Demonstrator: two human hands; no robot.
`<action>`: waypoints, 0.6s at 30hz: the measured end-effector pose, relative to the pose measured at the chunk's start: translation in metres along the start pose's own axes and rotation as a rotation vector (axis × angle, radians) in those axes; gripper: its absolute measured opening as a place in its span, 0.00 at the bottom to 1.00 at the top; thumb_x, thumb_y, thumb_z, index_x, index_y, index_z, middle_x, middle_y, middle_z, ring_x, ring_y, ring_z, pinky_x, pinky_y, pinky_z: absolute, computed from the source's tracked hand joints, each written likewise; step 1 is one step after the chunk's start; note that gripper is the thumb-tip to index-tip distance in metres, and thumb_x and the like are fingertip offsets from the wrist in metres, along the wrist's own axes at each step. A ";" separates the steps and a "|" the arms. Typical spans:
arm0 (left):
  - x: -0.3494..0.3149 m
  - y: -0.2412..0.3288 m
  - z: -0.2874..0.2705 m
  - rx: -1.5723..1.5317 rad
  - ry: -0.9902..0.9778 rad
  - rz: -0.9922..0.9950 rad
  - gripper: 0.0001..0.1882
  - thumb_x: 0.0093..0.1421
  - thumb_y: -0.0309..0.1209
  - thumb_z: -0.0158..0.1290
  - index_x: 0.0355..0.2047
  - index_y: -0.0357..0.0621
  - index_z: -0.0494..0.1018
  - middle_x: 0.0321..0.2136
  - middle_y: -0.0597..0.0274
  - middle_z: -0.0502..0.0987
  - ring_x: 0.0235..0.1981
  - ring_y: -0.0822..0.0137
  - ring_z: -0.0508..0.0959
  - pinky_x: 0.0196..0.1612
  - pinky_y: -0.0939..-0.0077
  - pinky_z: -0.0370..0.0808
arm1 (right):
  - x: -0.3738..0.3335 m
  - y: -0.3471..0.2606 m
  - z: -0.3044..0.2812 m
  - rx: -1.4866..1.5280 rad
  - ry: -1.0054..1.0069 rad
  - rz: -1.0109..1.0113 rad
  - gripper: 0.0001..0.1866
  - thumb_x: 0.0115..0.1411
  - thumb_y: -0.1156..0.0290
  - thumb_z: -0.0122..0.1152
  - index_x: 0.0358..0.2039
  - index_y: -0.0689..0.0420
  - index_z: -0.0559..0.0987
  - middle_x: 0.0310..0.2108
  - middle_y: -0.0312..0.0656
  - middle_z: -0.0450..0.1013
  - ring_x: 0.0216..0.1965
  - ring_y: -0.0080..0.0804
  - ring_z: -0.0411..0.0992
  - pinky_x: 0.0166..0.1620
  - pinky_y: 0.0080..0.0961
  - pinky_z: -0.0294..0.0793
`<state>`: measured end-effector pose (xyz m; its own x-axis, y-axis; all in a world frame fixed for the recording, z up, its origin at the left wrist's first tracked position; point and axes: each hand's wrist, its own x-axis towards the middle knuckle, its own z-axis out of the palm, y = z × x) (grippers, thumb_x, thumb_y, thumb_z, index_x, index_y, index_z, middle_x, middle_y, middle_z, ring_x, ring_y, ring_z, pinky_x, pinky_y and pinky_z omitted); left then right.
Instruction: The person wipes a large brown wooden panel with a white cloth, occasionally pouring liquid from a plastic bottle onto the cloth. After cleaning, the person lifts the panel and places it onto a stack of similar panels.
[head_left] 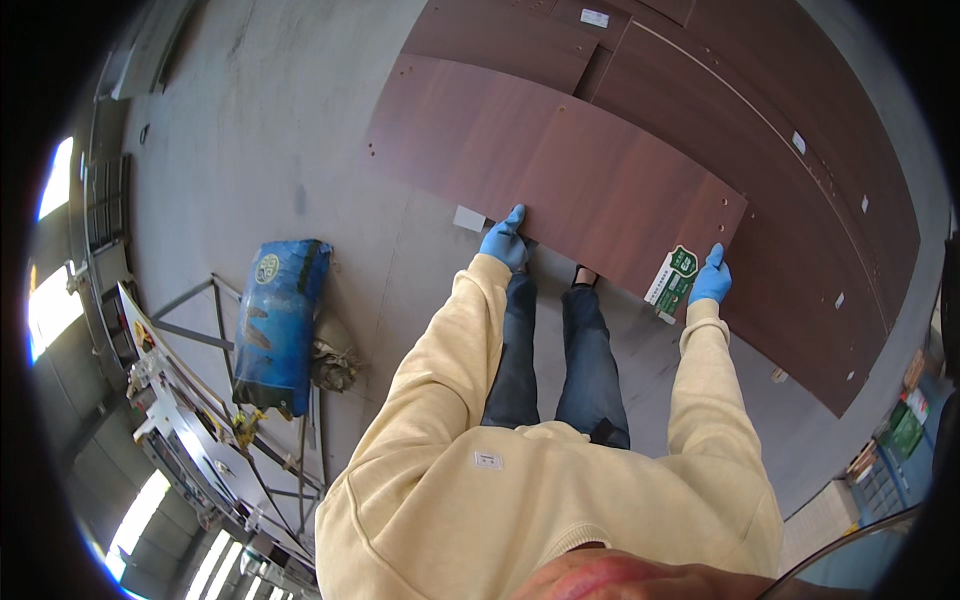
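Note:
A long reddish-brown wood board (560, 165) with small drilled holes near its ends stretches across the view before me. My left hand (505, 242), in a blue glove, grips the near edge around its middle, thumb on top and fingers hidden beneath. Close to the right end, my blue-gloved right hand (711, 277) holds the same edge, its thumb also on the upper face. A green and white label (673, 280) sticks to the board beside that hand. Under and beyond it lie more dark brown boards (740, 130), some bearing small white stickers.
On the left, a blue printed sack (280, 325) rests by a metal frame (215, 315), with a crumpled greyish bag (335, 355) beside it. Machinery (190, 440) lines the lower left. Blue shelving (895, 455) stands at the far right. Grey floor (290, 120) extends left of the boards.

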<state>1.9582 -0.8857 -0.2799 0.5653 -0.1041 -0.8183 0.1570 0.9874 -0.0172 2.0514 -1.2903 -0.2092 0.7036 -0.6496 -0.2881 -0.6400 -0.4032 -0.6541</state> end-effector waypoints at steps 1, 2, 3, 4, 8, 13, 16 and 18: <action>0.006 -0.005 0.001 0.009 0.014 0.012 0.27 0.64 0.30 0.65 0.62 0.51 0.71 0.57 0.60 0.77 0.59 0.53 0.75 0.67 0.46 0.70 | 0.008 0.005 0.008 0.031 -0.016 -0.005 0.35 0.70 0.41 0.58 0.38 0.69 0.83 0.34 0.47 0.81 0.35 0.36 0.73 0.44 0.38 0.75; 0.014 -0.008 -0.002 0.000 0.001 0.013 0.28 0.64 0.31 0.66 0.62 0.51 0.70 0.58 0.60 0.77 0.60 0.53 0.74 0.67 0.46 0.70 | 0.018 0.012 0.016 0.060 -0.025 -0.008 0.34 0.70 0.41 0.58 0.37 0.69 0.83 0.33 0.46 0.80 0.34 0.35 0.72 0.43 0.37 0.75; 0.021 -0.004 -0.006 -0.004 -0.012 0.010 0.28 0.64 0.31 0.66 0.63 0.51 0.70 0.58 0.60 0.76 0.61 0.53 0.73 0.68 0.45 0.69 | 0.026 0.020 0.024 0.090 -0.031 -0.007 0.34 0.70 0.42 0.58 0.36 0.68 0.82 0.31 0.45 0.79 0.34 0.33 0.71 0.42 0.37 0.75; 0.028 -0.005 -0.010 -0.009 -0.023 0.000 0.29 0.64 0.31 0.66 0.63 0.51 0.70 0.59 0.60 0.76 0.61 0.53 0.73 0.68 0.45 0.68 | 0.035 0.024 0.029 0.048 -0.080 -0.025 0.33 0.70 0.43 0.58 0.35 0.67 0.82 0.28 0.41 0.76 0.32 0.31 0.68 0.41 0.36 0.74; 0.049 -0.004 -0.030 0.420 -0.070 0.043 0.29 0.74 0.44 0.51 0.69 0.41 0.63 0.68 0.61 0.68 0.68 0.56 0.66 0.75 0.62 0.59 | 0.037 -0.015 0.039 -0.104 -0.205 0.088 0.34 0.67 0.40 0.56 0.43 0.65 0.85 0.39 0.54 0.82 0.40 0.43 0.78 0.48 0.42 0.76; 0.031 -0.007 0.007 0.600 0.144 -0.090 0.37 0.69 0.49 0.59 0.66 0.34 0.64 0.65 0.42 0.69 0.64 0.44 0.71 0.66 0.48 0.71 | 0.068 0.002 0.048 -0.745 -0.243 0.087 0.43 0.67 0.31 0.40 0.49 0.61 0.84 0.53 0.62 0.78 0.57 0.62 0.74 0.61 0.51 0.72; 0.030 -0.004 0.013 0.508 0.343 -0.118 0.38 0.66 0.50 0.62 0.63 0.31 0.66 0.56 0.37 0.76 0.54 0.41 0.80 0.53 0.49 0.82 | 0.075 -0.011 0.050 -0.878 -0.388 0.155 0.41 0.67 0.34 0.40 0.50 0.59 0.84 0.54 0.61 0.77 0.58 0.60 0.75 0.61 0.49 0.73; 0.030 0.004 0.005 0.570 0.407 -0.105 0.37 0.66 0.51 0.62 0.60 0.30 0.68 0.47 0.38 0.80 0.43 0.42 0.84 0.43 0.52 0.86 | 0.066 -0.032 0.045 -0.951 -0.451 0.065 0.40 0.67 0.34 0.41 0.52 0.59 0.84 0.55 0.61 0.77 0.58 0.61 0.74 0.61 0.50 0.73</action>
<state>1.9803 -0.8853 -0.3015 0.1936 -0.0328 -0.9805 0.6562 0.7473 0.1046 2.1324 -1.2911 -0.2391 0.5843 -0.4670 -0.6638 -0.5215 -0.8427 0.1338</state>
